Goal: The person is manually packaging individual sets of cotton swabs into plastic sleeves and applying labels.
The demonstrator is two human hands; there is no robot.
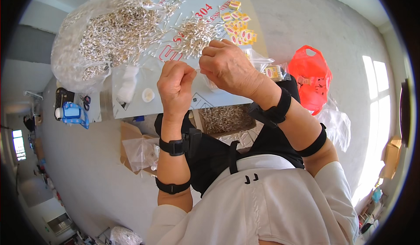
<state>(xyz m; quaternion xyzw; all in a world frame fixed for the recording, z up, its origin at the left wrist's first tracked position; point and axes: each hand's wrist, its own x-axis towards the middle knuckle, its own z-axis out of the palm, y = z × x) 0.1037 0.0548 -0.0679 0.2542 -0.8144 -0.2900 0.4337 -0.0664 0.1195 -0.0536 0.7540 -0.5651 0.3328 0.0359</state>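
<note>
My left hand is raised over the near part of the table, its fingers curled into a pinch. Close beside it on the right, my right hand is also closed, knuckles up, fingertips pointing toward the left hand. Whatever the fingertips hold is too small or hidden to make out. Just beyond the hands lies a loose heap of cotton swabs. Small yellow cards are scattered to its right. Partly behind my right wrist sits a clear bag of swabs with a yellow card.
A large clear bag spilling cotton swabs fills the table's far left. A white roll and a small white disc lie nearer. Below the table is a box of swabs. A red plastic bag hangs at right.
</note>
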